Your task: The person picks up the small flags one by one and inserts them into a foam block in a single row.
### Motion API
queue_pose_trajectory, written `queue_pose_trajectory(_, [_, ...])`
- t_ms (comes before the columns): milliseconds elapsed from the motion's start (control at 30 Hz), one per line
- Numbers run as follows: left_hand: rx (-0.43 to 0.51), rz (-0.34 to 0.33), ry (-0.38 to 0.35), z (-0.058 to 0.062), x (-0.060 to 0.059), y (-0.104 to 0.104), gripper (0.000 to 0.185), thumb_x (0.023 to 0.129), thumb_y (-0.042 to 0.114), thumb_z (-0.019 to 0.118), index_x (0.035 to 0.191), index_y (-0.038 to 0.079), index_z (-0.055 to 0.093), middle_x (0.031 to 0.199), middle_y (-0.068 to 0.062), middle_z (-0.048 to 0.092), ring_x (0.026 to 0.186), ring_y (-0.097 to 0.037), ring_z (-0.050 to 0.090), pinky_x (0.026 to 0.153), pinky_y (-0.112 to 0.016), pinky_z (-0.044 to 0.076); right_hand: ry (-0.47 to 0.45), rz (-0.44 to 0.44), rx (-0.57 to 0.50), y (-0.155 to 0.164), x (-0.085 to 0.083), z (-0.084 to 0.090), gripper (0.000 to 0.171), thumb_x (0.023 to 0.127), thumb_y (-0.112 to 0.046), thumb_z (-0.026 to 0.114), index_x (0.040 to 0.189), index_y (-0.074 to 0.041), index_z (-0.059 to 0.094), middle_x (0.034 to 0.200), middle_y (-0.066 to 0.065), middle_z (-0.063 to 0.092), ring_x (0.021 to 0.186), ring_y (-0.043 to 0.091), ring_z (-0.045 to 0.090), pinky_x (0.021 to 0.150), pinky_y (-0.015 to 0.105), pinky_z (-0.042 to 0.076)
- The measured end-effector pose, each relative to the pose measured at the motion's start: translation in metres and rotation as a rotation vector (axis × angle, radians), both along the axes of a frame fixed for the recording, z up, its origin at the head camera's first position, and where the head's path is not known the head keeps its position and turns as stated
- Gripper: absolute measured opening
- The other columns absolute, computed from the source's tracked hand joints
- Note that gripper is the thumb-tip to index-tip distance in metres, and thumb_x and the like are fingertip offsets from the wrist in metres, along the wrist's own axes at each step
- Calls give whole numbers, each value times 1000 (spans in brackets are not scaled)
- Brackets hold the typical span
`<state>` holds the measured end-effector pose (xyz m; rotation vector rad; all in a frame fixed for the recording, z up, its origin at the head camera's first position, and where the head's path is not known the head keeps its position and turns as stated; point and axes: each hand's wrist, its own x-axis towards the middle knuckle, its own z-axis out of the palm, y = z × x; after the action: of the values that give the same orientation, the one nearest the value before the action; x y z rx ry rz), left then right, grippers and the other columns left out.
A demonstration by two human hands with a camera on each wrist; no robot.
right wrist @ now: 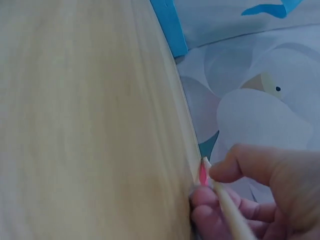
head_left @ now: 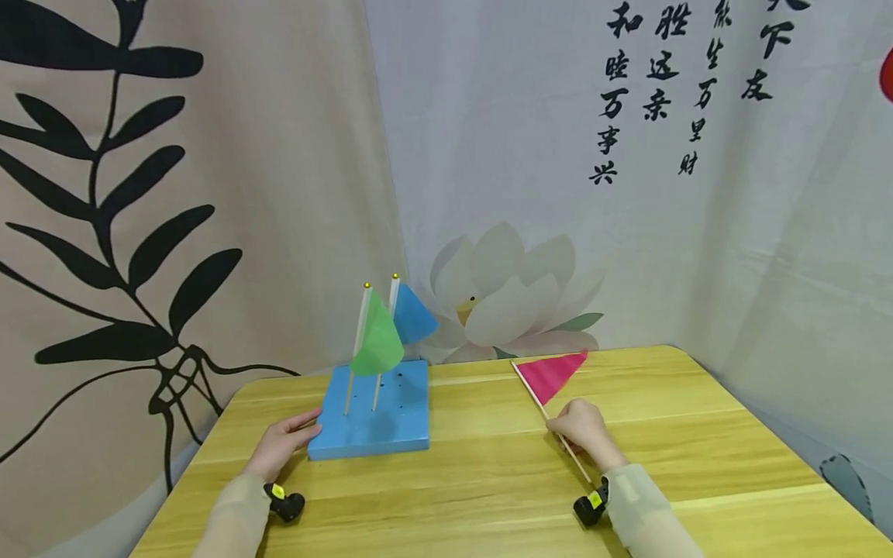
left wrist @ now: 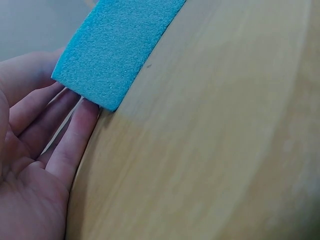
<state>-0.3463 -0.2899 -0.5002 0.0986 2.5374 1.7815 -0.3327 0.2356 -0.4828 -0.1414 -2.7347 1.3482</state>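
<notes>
A blue foam board (head_left: 412, 430) lies flat on the table, with several small holes in its top. Two flags stand upright in it: a green flag (head_left: 377, 341) nearer the left hand and a blue flag (head_left: 415, 315) behind. The left hand (head_left: 281, 445) rests against the board's left edge, its fingers fairly straight; in the left wrist view the fingers touch the foam board's corner (left wrist: 112, 60). Over the table's right half, the right hand (head_left: 583, 426) pinches the stick of a pink flag (head_left: 553, 375). That flag's stick (right wrist: 231, 212) runs between thumb and fingers in the right wrist view.
The wooden table (head_left: 474, 496) extends around the board and under both hands. Behind it hangs a pale curtain (head_left: 488, 155) printed with a lotus, leaves and characters. A black wrist camera (head_left: 284, 504) sits at the left wrist, another camera (head_left: 590, 508) at the right.
</notes>
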Motion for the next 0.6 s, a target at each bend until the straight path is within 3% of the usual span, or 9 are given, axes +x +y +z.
queue_pose_trajectory(167, [5, -4, -2, 1, 0, 0, 62, 95, 33, 64, 145, 4, 45, 148, -20, 39, 127, -35, 48, 110, -55, 32, -55, -1, -138, 5, -5, -4, 10, 79, -7, 68, 75, 2, 65, 57, 11, 62, 42, 18, 58, 39, 30, 53])
queue_pose_trajectory(433, [15, -7, 1, 0, -1, -2, 61, 95, 32, 64, 145, 5, 45, 149, -19, 39, 128, -34, 47, 109, -50, 36, -142, 117, -360, 8, -2, 0, 28, 96, -17, 57, 97, 11, 61, 66, 12, 64, 46, 15, 58, 41, 27, 52])
queue_pose_trajectory(600, [9, -11, 5, -3, -2, -3, 61, 95, 33, 64, 145, 4, 45, 149, -19, 39, 128, -34, 47, 108, -49, 37, -208, 183, -491, 7, -4, -2, 33, 99, -19, 52, 107, 13, 59, 75, 10, 67, 49, 12, 58, 44, 26, 53])
